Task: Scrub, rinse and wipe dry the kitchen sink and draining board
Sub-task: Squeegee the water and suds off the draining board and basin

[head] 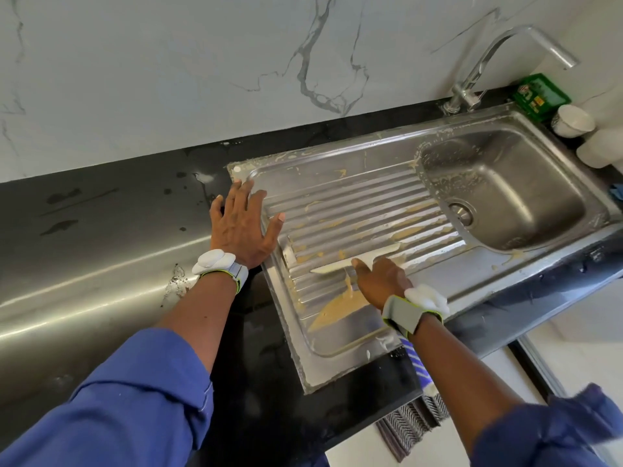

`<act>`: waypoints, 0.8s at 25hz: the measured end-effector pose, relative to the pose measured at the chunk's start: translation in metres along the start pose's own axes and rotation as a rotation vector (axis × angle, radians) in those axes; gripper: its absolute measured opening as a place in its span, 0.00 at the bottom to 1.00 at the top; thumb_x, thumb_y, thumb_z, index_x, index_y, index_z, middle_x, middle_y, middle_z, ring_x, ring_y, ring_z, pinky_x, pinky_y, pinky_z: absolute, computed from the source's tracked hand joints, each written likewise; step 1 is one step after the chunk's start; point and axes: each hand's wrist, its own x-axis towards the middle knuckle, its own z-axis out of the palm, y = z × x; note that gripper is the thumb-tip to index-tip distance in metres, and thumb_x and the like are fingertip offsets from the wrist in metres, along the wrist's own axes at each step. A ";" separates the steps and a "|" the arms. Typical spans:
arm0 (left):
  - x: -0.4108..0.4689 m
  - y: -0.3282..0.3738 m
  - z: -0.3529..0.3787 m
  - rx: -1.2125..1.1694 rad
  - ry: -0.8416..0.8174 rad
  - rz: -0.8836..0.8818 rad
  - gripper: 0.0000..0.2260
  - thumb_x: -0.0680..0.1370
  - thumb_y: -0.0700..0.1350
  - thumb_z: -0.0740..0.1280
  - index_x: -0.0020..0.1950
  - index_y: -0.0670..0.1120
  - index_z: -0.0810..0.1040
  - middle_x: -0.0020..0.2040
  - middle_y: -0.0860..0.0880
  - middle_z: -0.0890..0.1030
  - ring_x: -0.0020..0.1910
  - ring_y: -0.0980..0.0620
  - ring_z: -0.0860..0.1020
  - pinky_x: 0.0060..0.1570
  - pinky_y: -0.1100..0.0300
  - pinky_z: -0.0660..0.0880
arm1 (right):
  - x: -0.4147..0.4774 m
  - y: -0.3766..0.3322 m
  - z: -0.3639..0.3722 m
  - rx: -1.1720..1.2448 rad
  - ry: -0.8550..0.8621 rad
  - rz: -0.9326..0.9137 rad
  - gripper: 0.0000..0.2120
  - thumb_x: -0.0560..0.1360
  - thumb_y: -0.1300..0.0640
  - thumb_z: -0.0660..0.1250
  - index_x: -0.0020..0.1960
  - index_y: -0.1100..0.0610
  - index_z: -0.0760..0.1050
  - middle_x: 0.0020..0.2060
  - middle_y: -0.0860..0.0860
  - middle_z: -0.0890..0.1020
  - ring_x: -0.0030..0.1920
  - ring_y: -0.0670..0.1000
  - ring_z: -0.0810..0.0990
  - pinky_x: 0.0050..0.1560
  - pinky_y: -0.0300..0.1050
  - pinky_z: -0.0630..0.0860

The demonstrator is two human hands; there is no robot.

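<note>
Left hand (241, 227) fingers released, spread flat on the draining board (354, 197) left rim. Right hand (381, 281) fingers grasp white scraper (371, 255), blade just ahead of them on the ribs, tan residue (340, 310) just behind.

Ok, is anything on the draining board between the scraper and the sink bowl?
Nothing solid. Only tan smears lie on the draining board between the white scraper and the sink bowl; the left hand rests off to the side.

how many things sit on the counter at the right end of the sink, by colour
white: 2, cup and a second white container
green: 1, box
blue: 1, item cut off at the edge
total: 4
</note>
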 end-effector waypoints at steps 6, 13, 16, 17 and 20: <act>-0.031 0.011 -0.008 0.001 -0.004 -0.025 0.28 0.82 0.65 0.52 0.72 0.49 0.71 0.77 0.46 0.67 0.81 0.43 0.58 0.75 0.37 0.58 | -0.078 0.068 0.007 -0.147 -0.082 -0.023 0.28 0.81 0.36 0.55 0.61 0.60 0.75 0.60 0.60 0.80 0.60 0.59 0.78 0.59 0.50 0.73; -0.047 0.019 -0.008 0.040 -0.010 -0.055 0.28 0.82 0.66 0.51 0.72 0.49 0.73 0.78 0.46 0.68 0.81 0.44 0.59 0.75 0.38 0.58 | -0.003 0.001 -0.048 0.320 -0.129 -0.065 0.22 0.81 0.40 0.56 0.39 0.57 0.69 0.26 0.57 0.72 0.21 0.54 0.71 0.31 0.47 0.71; -0.046 0.019 -0.008 0.069 -0.015 -0.107 0.29 0.82 0.66 0.50 0.72 0.50 0.72 0.78 0.46 0.68 0.81 0.45 0.58 0.76 0.39 0.59 | 0.055 -0.059 -0.061 0.318 -0.079 -0.134 0.23 0.81 0.43 0.55 0.39 0.60 0.72 0.28 0.59 0.77 0.25 0.58 0.78 0.34 0.46 0.75; -0.047 0.020 -0.008 0.079 -0.020 -0.112 0.29 0.82 0.67 0.50 0.72 0.50 0.73 0.78 0.46 0.68 0.82 0.45 0.58 0.76 0.39 0.59 | 0.069 -0.068 -0.061 0.240 -0.065 -0.156 0.24 0.80 0.42 0.54 0.45 0.61 0.76 0.36 0.61 0.82 0.35 0.60 0.83 0.42 0.48 0.78; -0.044 0.020 -0.006 0.100 0.002 -0.138 0.28 0.82 0.66 0.50 0.71 0.50 0.74 0.78 0.47 0.67 0.81 0.45 0.59 0.76 0.39 0.59 | 0.086 -0.065 -0.041 -0.030 -0.038 -0.173 0.30 0.81 0.39 0.50 0.63 0.62 0.76 0.62 0.63 0.79 0.63 0.63 0.78 0.63 0.52 0.72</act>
